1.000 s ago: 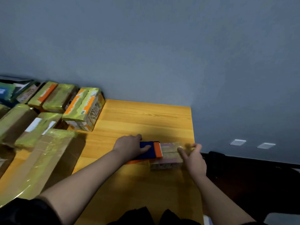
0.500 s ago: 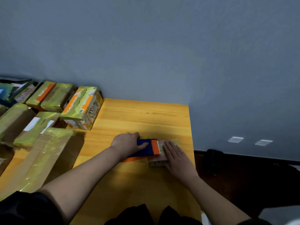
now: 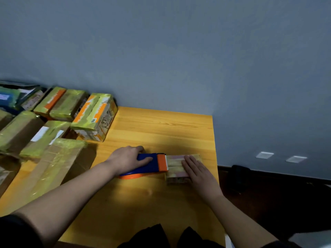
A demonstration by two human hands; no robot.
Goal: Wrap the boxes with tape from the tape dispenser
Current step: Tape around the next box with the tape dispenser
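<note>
A blue and orange tape dispenser [image 3: 150, 164] is gripped by the left hand [image 3: 128, 159] on a wooden table [image 3: 161, 127], its orange head set against the left end of a small box [image 3: 176, 170]. The box is pressed from above by the right hand [image 3: 198, 173], whose fingers [image 3: 189, 162] are laid flat and straight along its top. Shiny tape is seen across the box's upper face. At the left side of the table, several taped boxes [image 3: 95, 117] are grouped close together, the nearest a large brown carton [image 3: 53, 167]. A grey-blue wall [image 3: 179, 51] is seen behind the table.
</note>
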